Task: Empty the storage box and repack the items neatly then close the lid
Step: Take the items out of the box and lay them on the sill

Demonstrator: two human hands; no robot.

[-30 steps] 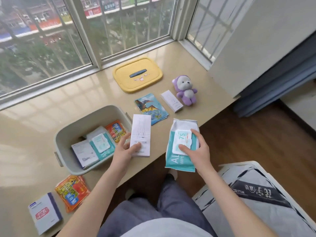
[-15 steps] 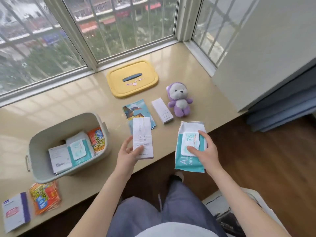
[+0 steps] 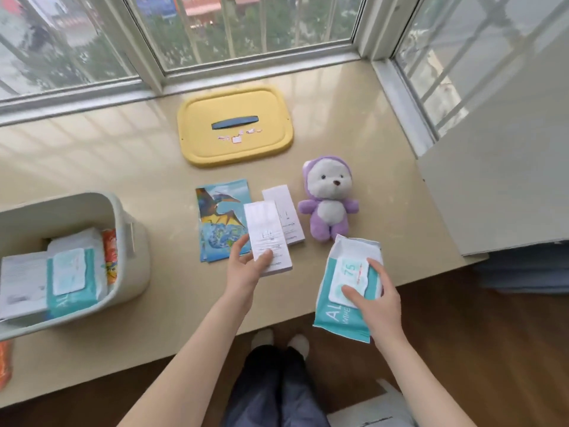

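Note:
The grey storage box [image 3: 132,229] stands open at the left, holding a teal wipes pack [image 3: 72,277], a white box [image 3: 21,282] and an orange packet [image 3: 109,257]. My left hand [image 3: 246,266] grips a long white box [image 3: 267,238], held over the dinosaur packet [image 3: 220,217]. A second white box [image 3: 284,211] lies just behind it. My right hand [image 3: 374,298] holds a teal wipes pack [image 3: 341,306] at the sill's front edge. The yellow lid [image 3: 235,149] lies near the window.
A purple and white plush bear [image 3: 328,204] sits right of the white boxes. An orange packet [image 3: 4,362] shows at the left edge. Window frames run along the back and right. A grey wall panel [image 3: 508,180] bounds the sill at right; dark floor lies below.
My left hand has carried the long white box to the right, away from the storage box, onto the dinosaur packet beside the second white box. My right hand still holds the wipes pack.

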